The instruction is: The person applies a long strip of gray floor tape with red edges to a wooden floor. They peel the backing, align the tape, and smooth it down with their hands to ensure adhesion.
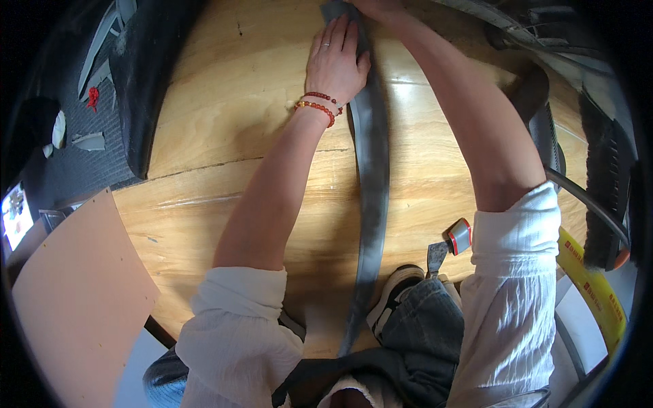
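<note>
A long, narrow grey strip [372, 153] runs down the wooden board [229, 127] from the top edge of the view towards my lap. Palm down, my left hand [336, 64] lies over the strip's upper part with fingers extended, a ring on one finger and red bead bracelets at the wrist. My right hand [375, 7] is at the top edge beside the strip's far end; its fingers are mostly cut off, so its hold cannot be made out. Near my right forearm lies a scraper [444, 247] with a metal blade and a grey-and-red handle, close to my shoe.
A black padded part [148, 92] and a dark ribbed mat [99, 127] with scraps are at left, above a tan panel [86, 285]. At right are a black brush [602, 188], a curved metal tube [586, 199] and a yellow band [592, 290] bearing writing.
</note>
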`<state>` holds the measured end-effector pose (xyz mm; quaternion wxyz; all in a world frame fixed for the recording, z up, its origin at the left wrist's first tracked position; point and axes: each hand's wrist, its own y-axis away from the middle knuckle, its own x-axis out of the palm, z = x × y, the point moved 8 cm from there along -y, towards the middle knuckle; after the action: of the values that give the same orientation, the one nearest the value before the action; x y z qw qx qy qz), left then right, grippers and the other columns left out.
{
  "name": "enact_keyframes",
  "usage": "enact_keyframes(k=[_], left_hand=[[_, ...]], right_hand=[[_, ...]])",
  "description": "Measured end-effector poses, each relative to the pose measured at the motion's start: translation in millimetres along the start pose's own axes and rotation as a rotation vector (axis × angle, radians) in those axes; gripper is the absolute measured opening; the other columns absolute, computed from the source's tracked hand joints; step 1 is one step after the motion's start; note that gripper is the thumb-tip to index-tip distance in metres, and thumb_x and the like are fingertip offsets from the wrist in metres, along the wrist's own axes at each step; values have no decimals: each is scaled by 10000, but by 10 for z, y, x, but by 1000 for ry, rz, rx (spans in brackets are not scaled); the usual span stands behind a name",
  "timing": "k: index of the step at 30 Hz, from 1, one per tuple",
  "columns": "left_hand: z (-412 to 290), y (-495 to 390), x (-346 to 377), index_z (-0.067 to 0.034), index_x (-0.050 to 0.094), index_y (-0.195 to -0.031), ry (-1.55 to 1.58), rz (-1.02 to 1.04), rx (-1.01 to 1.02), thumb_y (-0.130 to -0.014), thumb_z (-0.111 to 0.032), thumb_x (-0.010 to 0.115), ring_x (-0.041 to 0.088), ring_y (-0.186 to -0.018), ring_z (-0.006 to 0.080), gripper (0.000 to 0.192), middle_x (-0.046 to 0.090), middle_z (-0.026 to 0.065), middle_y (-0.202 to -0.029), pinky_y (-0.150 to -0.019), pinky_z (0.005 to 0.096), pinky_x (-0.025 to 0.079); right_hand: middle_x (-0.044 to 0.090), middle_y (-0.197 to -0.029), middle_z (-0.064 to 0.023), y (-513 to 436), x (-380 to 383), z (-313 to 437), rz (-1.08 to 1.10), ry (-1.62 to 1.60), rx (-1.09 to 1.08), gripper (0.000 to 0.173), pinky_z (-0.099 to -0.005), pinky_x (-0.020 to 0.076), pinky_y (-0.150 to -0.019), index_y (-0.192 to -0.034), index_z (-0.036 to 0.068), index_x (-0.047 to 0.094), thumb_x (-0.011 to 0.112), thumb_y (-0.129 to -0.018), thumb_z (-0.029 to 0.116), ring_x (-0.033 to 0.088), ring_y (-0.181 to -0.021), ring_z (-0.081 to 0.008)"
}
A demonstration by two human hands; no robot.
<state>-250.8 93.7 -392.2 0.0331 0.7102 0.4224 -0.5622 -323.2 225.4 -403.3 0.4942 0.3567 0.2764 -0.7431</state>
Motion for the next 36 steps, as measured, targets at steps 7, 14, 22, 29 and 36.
enact_keyframes(k=[7,14,22,29,36], left_hand=[[-2,-15,45,19,427,-1308,-63,62,-1,-816,-410,592,368,-1288,333,674,390,215,-1384,-1076,436,268],[97,-211,-11,-5,423,-1326,-33,94,92,-771,-505,613,352,-1307,319,771,410,182,-1386,-1074,426,279],[184,-243,154,35,349,-1367,-67,235,158,-732,-538,631,271,-1348,359,901,322,213,-1441,-1119,452,207],[300,212,-403,-9,503,-1213,147,134,-418,-784,-393,675,531,-1091,324,601,549,193,-1176,-885,416,434],[-190,863,-347,-41,552,-1095,382,154,-578,-679,-232,813,656,-641,215,527,649,63,-714,-609,323,510]], right_hand=[[643,-871,-183,495,-79,-143,-36,-80,-36,200,-439,477,-734,-924,37,617,628,-797,190,608,-838,-335],[645,-891,-183,512,-6,-145,-96,-214,-28,199,-454,480,-733,-954,37,595,616,-796,156,604,-845,-371],[666,-839,-170,1315,-487,102,17,-76,-39,159,-354,510,-634,-909,12,630,664,-813,134,657,-734,-268],[687,-787,-147,1994,-403,-25,-18,-206,321,296,-322,523,-679,-908,-23,654,753,-760,213,671,-726,-237],[682,-761,-139,1980,-327,-29,1,-178,445,275,-377,511,-668,-830,3,668,768,-713,231,664,-719,-293]])
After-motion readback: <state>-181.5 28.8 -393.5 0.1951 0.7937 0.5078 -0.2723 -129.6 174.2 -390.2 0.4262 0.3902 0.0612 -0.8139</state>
